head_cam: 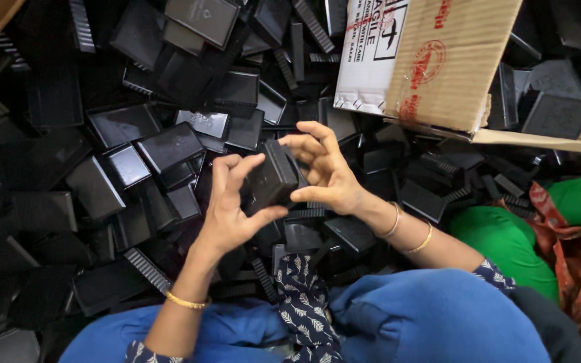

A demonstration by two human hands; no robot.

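Plastic casing (272, 176) held between left hand (226, 212) and right hand (324, 171), above heap of plastic casings (122, 134) spread left, ahead and right. Cardboard box (432, 60) beyond, upper right, resting on heap. Knees (432, 316) below hands.

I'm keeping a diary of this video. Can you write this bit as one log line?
left hand: holds black plastic box | right hand: grips same box | around: pile of black plastic parts | cardboard box behind

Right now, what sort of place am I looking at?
Likely a small workshop sorting or assembling parts: a heap of black plastic cases, a cardboard carton, and both hands holding one black case.
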